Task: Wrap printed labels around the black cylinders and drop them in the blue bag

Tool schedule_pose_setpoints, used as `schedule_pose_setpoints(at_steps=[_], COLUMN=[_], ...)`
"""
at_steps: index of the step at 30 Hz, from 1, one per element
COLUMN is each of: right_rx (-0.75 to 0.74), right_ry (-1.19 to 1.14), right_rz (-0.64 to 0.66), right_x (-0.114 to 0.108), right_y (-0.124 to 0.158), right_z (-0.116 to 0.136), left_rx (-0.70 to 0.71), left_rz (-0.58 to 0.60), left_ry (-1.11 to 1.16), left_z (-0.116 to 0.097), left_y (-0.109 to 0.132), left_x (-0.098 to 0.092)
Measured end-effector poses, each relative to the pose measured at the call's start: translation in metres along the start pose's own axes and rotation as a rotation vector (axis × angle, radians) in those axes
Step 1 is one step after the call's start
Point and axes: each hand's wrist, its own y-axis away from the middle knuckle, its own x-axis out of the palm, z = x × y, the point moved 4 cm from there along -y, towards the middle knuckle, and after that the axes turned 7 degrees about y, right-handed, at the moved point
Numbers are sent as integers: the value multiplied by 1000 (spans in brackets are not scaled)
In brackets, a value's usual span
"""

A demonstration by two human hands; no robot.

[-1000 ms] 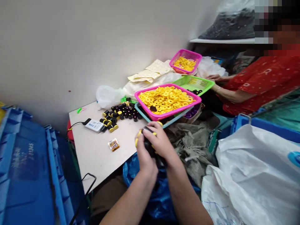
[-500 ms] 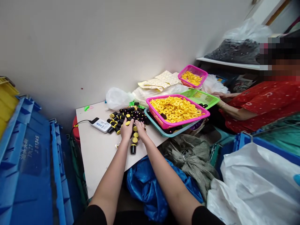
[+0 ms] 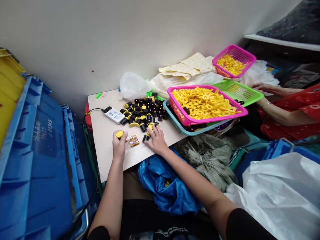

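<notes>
First, the left hand is closed in a narrow grip around a black cylinder with a yellow end, which stands upright above the fingers. The right hand lies low and curved, its fingertips over the near edge of a loose cluster of black cylinders. I cannot tell whether it is gripping a piece. A small gold-and-orange packet lies between the hands.

All of this sits on the desk. In the cluster, several cylinders show yellow ends, but most show dark ends; I cannot count them from here. At the far side of the desk, a pink basket on a teal tray is heaped with yellow rings, so a large supply remains there. Beyond it are a green basket and a second pink basket holding a smaller heap of yellow rings. A co-worker's hand rests beside the green basket. A white charging unit lies on the desk, left of the cluster. A blue crate stands left of the desk.
</notes>
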Motion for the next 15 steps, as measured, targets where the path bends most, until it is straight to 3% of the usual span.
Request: schedule_pose_setpoints(at_steps=[4, 7, 10, 15], right_rx=[5, -35, -99, -14], right_ry=[20, -2, -41, -22], right_rz=[-69, -104, -58, 34], right_x=[-4, -16, -23, -17], right_y=[-6, 3, 2, -30], right_z=[0, 12, 34, 57], left_rx=[-81, 63, 193, 288], left_rz=[49, 36, 69, 114], left_ry=[80, -108, -244, -475], left_z=[17, 11, 6, 14], left_y=[4, 6, 14, 26], left_x=[-9, -17, -26, -39])
